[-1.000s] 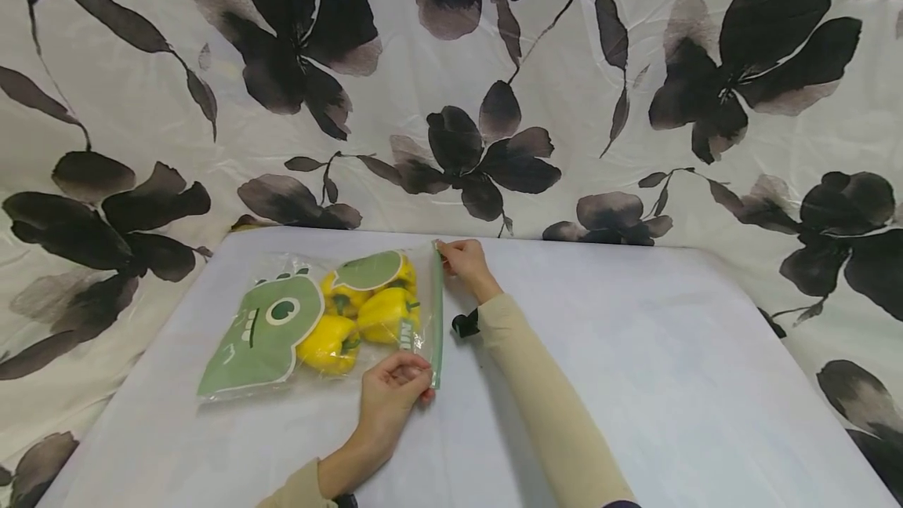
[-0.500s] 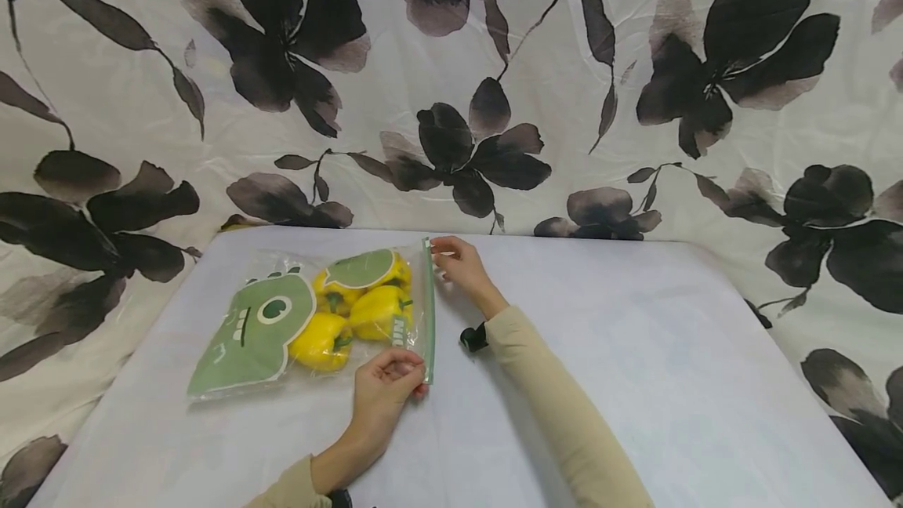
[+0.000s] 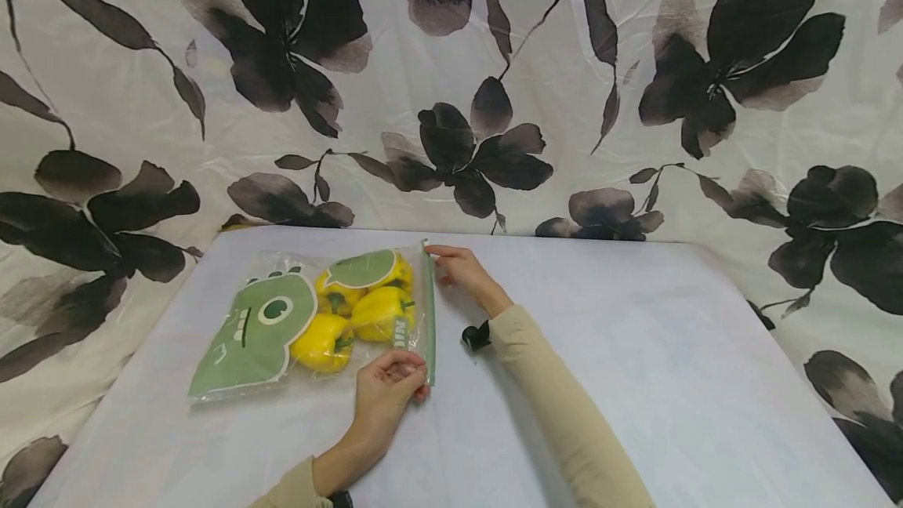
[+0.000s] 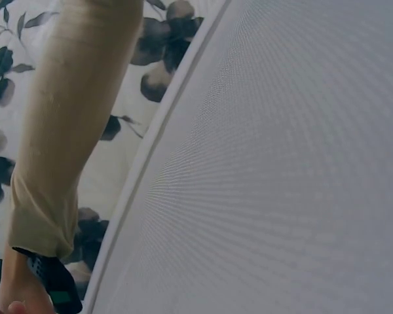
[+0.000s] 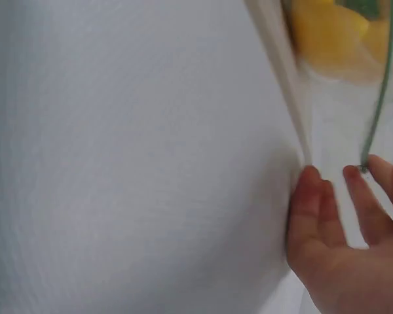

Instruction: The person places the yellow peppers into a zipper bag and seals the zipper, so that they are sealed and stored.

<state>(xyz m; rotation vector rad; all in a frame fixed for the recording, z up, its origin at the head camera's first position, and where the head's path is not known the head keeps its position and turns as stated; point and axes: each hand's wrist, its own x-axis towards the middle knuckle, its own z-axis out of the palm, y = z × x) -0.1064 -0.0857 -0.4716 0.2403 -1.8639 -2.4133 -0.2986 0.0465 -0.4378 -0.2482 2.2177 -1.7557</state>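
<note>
A clear zip bag (image 3: 247, 351) with a green monster print lies flat on the table, left of the middle in the head view. Several yellow bell peppers (image 3: 320, 343) show through its plastic. Along its right side runs a green zip strip (image 3: 430, 312). My left hand (image 3: 381, 394) pinches the near end of that strip between thumb and fingers. At the far end, my right hand (image 3: 469, 277) holds the strip's corner. In the right wrist view, the right hand's fingertips (image 5: 354, 171) pinch the strip's tip, while the other fingers extend beside it.
A white-covered table (image 3: 670, 382) spreads under the bag, its far edge close behind the right hand. Behind it hangs a white curtain (image 3: 395, 85) with dark flowers. A black wrist camera (image 3: 476, 335) sits below the right wrist.
The head view has shifted slightly, carrying everything a little left. My right hand's fingers look straighter at the strip's far end, with its wrist farther right. The left hand keeps its pinch.
</note>
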